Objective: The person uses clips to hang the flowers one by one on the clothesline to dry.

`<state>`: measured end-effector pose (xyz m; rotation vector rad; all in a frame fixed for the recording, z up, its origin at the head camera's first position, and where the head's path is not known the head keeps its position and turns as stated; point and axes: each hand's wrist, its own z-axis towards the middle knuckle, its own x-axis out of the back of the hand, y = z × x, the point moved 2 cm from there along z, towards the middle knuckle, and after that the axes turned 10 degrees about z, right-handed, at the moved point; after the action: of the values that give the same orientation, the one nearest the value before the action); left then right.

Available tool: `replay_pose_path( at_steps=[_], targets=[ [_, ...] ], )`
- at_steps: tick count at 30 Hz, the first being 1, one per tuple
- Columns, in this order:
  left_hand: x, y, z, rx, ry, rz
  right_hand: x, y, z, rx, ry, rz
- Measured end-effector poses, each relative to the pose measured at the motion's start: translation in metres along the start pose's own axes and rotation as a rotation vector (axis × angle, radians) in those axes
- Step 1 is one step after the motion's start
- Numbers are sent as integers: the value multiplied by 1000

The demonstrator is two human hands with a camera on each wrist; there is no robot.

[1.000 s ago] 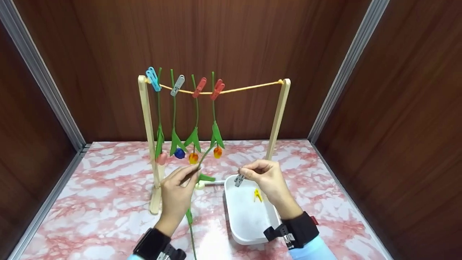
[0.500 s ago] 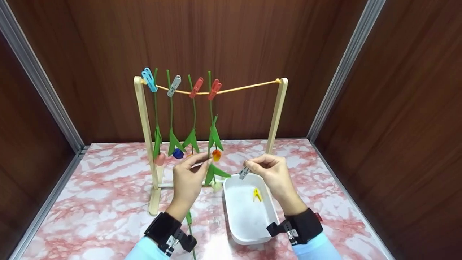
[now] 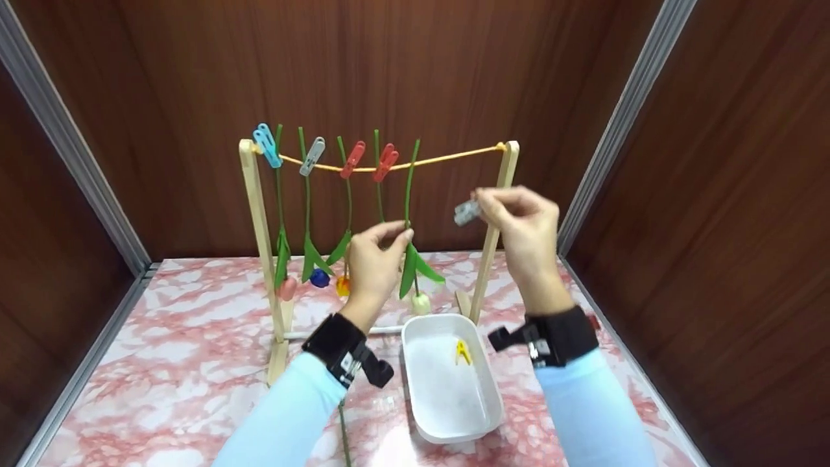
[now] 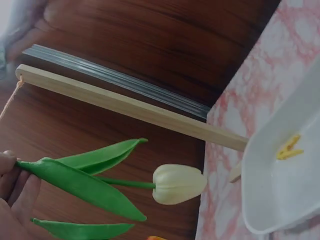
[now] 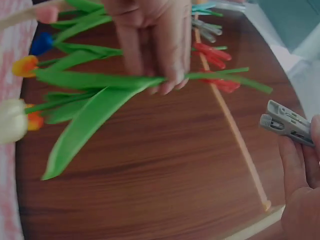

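Note:
My left hand (image 3: 379, 263) pinches the green stem of a white tulip (image 3: 421, 303), which hangs flower-down with its stem end above the yellow cord (image 3: 454, 155). In the left wrist view the white bloom (image 4: 180, 184) and its leaves point away from the fingers. My right hand (image 3: 528, 233) pinches a grey clothespin (image 3: 467, 212) below the cord's right part, apart from it. In the right wrist view the clothespin (image 5: 287, 122) sticks out from the fingertips. Left of the held tulip, a blue clothespin (image 3: 267, 146), a grey one and two red ones hold further tulips on the cord.
The cord runs between two wooden posts (image 3: 259, 227). A white plastic tray (image 3: 415, 395) on the marbled table holds a yellow clothespin (image 3: 463, 352). Another green stem (image 3: 344, 434) lies on the table beneath the left forearm. Brown panels stand behind and at both sides.
Both hands have risen from near the tray. The left brought the white tulip upright against the cord, right of the other tulips. The right carried the grey clothespin up and to the right.

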<state>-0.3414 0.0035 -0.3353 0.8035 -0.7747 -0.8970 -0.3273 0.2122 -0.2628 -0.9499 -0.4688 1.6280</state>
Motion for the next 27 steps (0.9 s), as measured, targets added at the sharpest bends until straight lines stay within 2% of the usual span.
replay_pose_path(
  at_steps=[3, 7, 14, 18, 22, 27],
  targets=[
    [-3, 5, 10, 26, 2, -1, -15, -9, 22, 9, -23, 25],
    [-9, 10, 19, 20, 5, 9, -31, -16, 50, -20, -34, 80],
    [-19, 16, 31, 28, 8, 36, -51, -9, 85, -60, -51, 36],
    [-20, 16, 36, 42, 6, 53, -59, -3, 95, -77, -70, -81],
    [-21, 15, 38, 58, -10, 57, -64, 5, 98, -139, -51, -226],
    [-24, 15, 41, 65, -13, 66, -69, 15, 98, -161, -87, -209]
  ],
)
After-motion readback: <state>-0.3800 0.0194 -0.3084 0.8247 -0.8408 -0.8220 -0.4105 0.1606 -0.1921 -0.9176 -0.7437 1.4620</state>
